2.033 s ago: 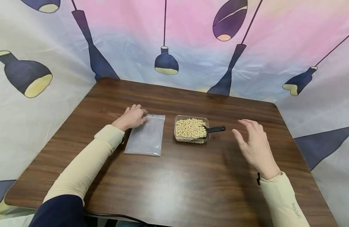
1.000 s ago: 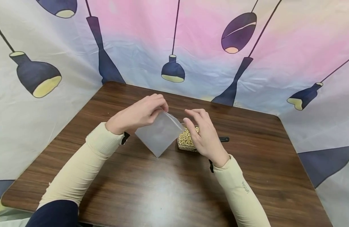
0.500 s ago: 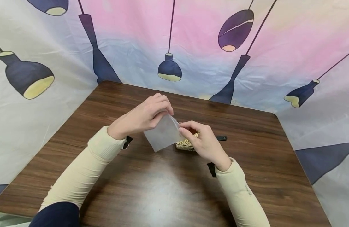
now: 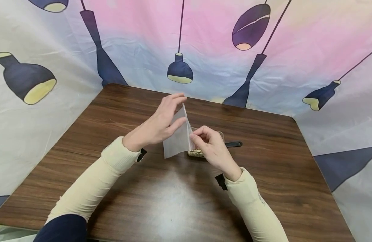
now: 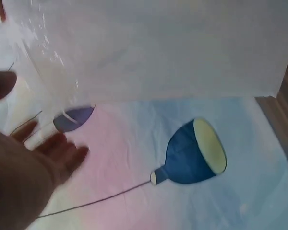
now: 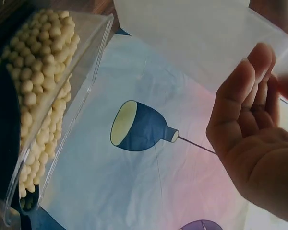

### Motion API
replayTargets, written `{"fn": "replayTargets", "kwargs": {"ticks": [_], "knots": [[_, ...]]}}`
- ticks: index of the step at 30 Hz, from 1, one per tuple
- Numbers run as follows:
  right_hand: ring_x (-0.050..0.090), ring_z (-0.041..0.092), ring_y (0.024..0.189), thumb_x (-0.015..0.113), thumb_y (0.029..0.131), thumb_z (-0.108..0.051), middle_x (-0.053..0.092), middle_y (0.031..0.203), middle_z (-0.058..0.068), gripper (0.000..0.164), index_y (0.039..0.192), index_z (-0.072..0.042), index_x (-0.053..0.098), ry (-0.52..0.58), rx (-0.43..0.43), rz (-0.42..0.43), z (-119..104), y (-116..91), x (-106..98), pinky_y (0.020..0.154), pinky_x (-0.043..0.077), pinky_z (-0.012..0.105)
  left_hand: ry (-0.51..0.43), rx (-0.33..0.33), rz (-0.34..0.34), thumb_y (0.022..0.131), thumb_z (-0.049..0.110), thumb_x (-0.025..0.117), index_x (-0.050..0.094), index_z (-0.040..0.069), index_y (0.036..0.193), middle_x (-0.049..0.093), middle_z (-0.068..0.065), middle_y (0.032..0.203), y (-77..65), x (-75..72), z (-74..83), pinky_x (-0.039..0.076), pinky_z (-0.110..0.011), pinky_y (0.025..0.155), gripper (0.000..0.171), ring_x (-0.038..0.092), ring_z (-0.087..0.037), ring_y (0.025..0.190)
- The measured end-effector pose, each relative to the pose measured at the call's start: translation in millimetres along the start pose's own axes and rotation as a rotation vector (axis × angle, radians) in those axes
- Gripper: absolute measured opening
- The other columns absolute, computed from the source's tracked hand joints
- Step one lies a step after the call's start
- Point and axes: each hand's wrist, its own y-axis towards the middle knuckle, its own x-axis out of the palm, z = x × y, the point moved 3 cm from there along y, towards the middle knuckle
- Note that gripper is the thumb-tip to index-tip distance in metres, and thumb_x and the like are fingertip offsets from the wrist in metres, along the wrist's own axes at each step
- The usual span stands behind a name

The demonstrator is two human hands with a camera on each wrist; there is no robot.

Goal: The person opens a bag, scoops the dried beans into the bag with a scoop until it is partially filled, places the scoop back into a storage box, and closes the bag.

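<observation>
Bag (image 4: 175, 143) hangs aloft because my right hand (image 4: 214, 148) pinches its edge; my left hand (image 4: 161, 123), spread beside it, grips nothing.

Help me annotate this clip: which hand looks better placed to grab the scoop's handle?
Probably the right hand: the black handle sticks out on its side, farther from the left hand. However, it pinches the bag.

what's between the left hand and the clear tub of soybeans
The plastic bag, its edge pinched by the right hand, lies between the left hand and the clear tub of soybeans, as the head view shows.
</observation>
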Motion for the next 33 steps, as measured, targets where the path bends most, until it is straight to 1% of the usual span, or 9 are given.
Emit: {"fn": "replayTargets", "kwargs": {"ticks": [3, 6, 8, 9, 13, 16, 21, 26, 33], "knots": [[0.061, 0.030, 0.073, 0.059, 0.098, -0.020, 0.065, 0.080, 0.007, 0.015, 0.096, -0.007, 0.064, 0.019, 0.014, 0.028, 0, 0, 2, 0.066, 0.051, 0.029, -0.054, -0.217, -0.007, 0.100, 0.024, 0.056, 0.050, 0.002, 0.120, 0.050, -0.012, 0.118, -4.3, 1.8, 1.8, 0.040, -0.037, 0.090, 0.030, 0.047, -0.024, 0.107], [0.059, 0.025, 0.073, 0.060, 0.098, -0.019, 0.065, 0.084, 0.006, 0.013, 0.096, -0.007, 0.063, 0.016, 0.003, 0.041, -1, 0, 3, 0.065, 0.049, 0.028, -0.160, -0.431, -0.066, 0.100, 0.040, 0.051, 0.054, 0.010, 0.093, 0.053, -0.006, 0.084, -7.6, 5.7, 5.7, 0.042, -0.034, 0.068, 0.030, 0.050, -0.019, 0.077], [0.058, 0.021, 0.078, 0.061, 0.098, -0.019, 0.065, 0.090, 0.004, 0.012, 0.095, -0.008, 0.063, 0.002, -0.020, 0.042, -2, 1, 3, 0.066, 0.048, 0.029, -0.234, -0.536, -0.127, 0.100, 0.045, 0.050, 0.053, 0.012, 0.082, 0.051, -0.004, 0.070, -9.2, 9.1, 7.5, 0.041, -0.033, 0.060, 0.037, 0.049, -0.019, 0.066], [0.058, 0.018, 0.081, 0.061, 0.098, -0.020, 0.065, 0.094, 0.003, 0.012, 0.095, -0.008, 0.064, -0.003, -0.032, 0.040, -2, 1, 4, 0.068, 0.048, 0.030, -0.276, -0.562, -0.152, 0.100, 0.043, 0.050, 0.053, 0.011, 0.079, 0.051, -0.005, 0.068, -9.3, 10.7, 8.5, 0.042, -0.033, 0.060, 0.038, 0.050, -0.019, 0.064], [0.059, 0.012, 0.101, 0.061, 0.097, -0.021, 0.066, 0.112, 0.000, 0.014, 0.095, -0.008, 0.065, 0.006, -0.058, 0.008, -4, 3, 4, 0.078, 0.050, 0.033, -0.421, -0.604, -0.209, 0.100, 0.026, 0.052, 0.055, 0.008, 0.080, 0.054, -0.007, 0.064, -10.0, 16.3, 10.0, 0.042, -0.031, 0.058, 0.027, 0.052, -0.020, 0.061], [0.059, 0.012, 0.102, 0.059, 0.099, -0.023, 0.066, 0.114, 0.001, 0.019, 0.097, -0.006, 0.066, 0.029, -0.057, 0.000, -3, 4, 4, 0.080, 0.048, 0.031, -0.508, -0.629, -0.213, 0.099, 0.017, 0.049, 0.057, 0.006, 0.083, 0.055, -0.009, 0.065, -10.7, 19.6, 10.3, 0.043, -0.030, 0.056, 0.021, 0.054, -0.020, 0.061], [0.058, 0.015, 0.100, 0.059, 0.099, -0.021, 0.067, 0.110, 0.005, 0.020, 0.095, -0.002, 0.068, 0.081, -0.072, 0.019, 0, 6, 4, 0.080, 0.046, 0.028, -0.610, -0.697, -0.215, 0.100, 0.022, 0.048, 0.055, 0.004, 0.080, 0.056, -0.009, 0.063, -12.4, 25.1, 8.5, 0.050, -0.033, 0.057, 0.028, 0.058, -0.021, 0.060], [0.060, 0.018, 0.099, 0.062, 0.096, -0.014, 0.066, 0.110, 0.008, 0.014, 0.102, -0.001, 0.064, 0.134, -0.077, 0.019, 2, 5, 5, 0.078, 0.048, 0.028, -0.640, -0.744, -0.217, 0.100, 0.023, 0.050, 0.054, 0.004, 0.082, 0.057, -0.009, 0.062, -14.0, 28.0, 6.4, 0.053, -0.034, 0.058, 0.027, 0.061, -0.022, 0.058], [0.061, 0.020, 0.087, 0.061, 0.097, -0.016, 0.064, 0.105, 0.015, 0.032, 0.124, 0.001, 0.057, 0.221, 0.033, 0.028, 7, 9, 6, 0.079, 0.054, 0.034, -0.632, -0.721, -0.244, 0.099, 0.015, 0.043, 0.053, 0.002, 0.084, 0.059, -0.010, 0.066, -14.3, 28.1, 8.1, 0.053, -0.038, 0.060, 0.022, 0.062, -0.024, 0.059]]}}
